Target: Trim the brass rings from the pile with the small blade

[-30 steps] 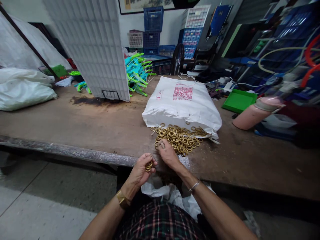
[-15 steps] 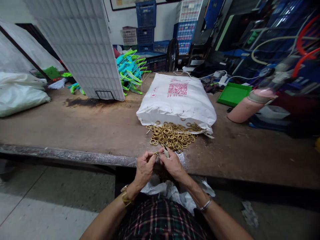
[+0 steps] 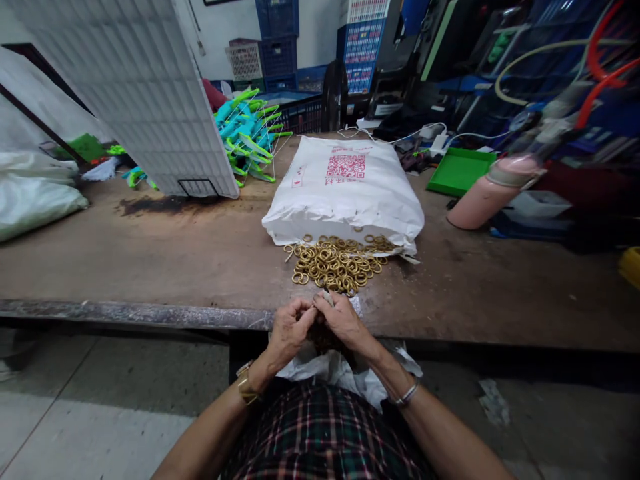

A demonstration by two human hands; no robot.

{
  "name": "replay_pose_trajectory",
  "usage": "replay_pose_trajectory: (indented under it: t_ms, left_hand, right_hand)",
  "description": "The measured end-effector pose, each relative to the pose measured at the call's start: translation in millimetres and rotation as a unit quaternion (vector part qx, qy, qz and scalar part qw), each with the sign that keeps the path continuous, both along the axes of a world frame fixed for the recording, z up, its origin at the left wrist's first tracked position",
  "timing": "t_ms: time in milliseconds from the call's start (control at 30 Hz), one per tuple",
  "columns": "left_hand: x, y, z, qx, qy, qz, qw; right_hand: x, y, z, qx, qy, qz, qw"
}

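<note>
My left hand [image 3: 290, 328] is closed, thumb and fingertips pinched together at the table's front edge. The gold-coloured ring seen in this pinch a moment ago is mostly hidden by the fingers. Against its fingertips, my right hand [image 3: 346, 323] is closed on a small pale flat tool [image 3: 329, 298], possibly a small knife, with a dark tip. Just beyond the hands lies a heap of gold-coloured rings [image 3: 337, 261], spilling from the mouth of a white sack [image 3: 345, 193] with red print. Beneath the hands, a crumpled white bag [image 3: 325, 368] holds dark brownish pieces on my lap.
A ribbed white panel [image 3: 145, 100] leans upright at the left, in front of turquoise and green plastic pieces [image 3: 250, 137]. At the right stand a green tray [image 3: 460, 171] and a pink bottle [image 3: 487, 197]. Stacked crates [image 3: 277, 50] are at the back.
The view has shifted slightly. My fingertips have closed in together, so the ring between them shows less. The pale tool has tilted lower in my right hand.
</note>
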State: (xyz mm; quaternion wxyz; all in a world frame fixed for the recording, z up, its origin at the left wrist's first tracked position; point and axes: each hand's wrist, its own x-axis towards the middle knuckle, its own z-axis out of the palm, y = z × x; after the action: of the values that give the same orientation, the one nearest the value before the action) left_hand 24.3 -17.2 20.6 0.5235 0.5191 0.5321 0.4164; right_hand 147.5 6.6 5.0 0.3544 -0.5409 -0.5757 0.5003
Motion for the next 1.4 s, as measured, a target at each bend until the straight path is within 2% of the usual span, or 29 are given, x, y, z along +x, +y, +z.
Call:
replay_pose_trajectory:
  t_ms: [167, 333, 433, 500, 567, 667, 833, 933, 1067, 1267, 1400]
  left_hand:
    - [0, -3, 0.9, -0.116, -0.135, -0.036, 0.983]
    - [-1, -4, -3.5, -0.144, -0.195, -0.03, 0.97]
    - [-2, -5, -3.6, -0.141, -0.188, -0.012, 0.972]
    - [-2, -5, -2.9, -0.132, -0.174, 0.0, 0.976]
    - [-2, -6, -2.2, -0.118, -0.158, 0.007, 0.98]
    - [-2, -6, -2.4, -0.105, -0.132, 0.018, 0.986]
    - [-7, -8, -5.8, -0.078, -0.112, 0.01, 0.991]
    - [-13, -9, -8.4, -0.095, -0.14, 0.006, 0.986]
    - [-21, -14, -6.3, -0.132, -0.183, 0.032, 0.974]
    - [-27, -30, 3.0, -0.179, -0.242, -0.014, 0.954]
    - [-31, -28, -3.7, -0.189, -0.321, 0.02, 0.928]
  right_hand:
    - [2, 0, 3.1, -0.001, 0.005, 0.005, 1.0]
    - [5, 0, 2.8, 0.007, 0.004, 0.006, 1.0]
    - [10, -2, 0.7, 0.057, -0.074, -0.012, 0.996]
    - [12, -5, -0.7, 0.106, -0.168, 0.012, 0.98]
    - [13, -9, -1.5, 0.134, -0.256, 0.065, 0.955]
    - [11, -14, 0.0, 0.133, -0.347, 0.119, 0.921]
    - [4, -14, 5.9, 0.112, -0.439, 0.151, 0.878]
    - [-3, -12, 7.8, 0.097, -0.471, 0.145, 0.865]
    - [-17, -6, 7.9, 0.085, -0.495, 0.139, 0.854]
    - [-28, 20, 4.2, 0.1, -0.514, 0.076, 0.849]
    - [-39, 36, 4.1, 0.137, -0.519, 0.058, 0.842]
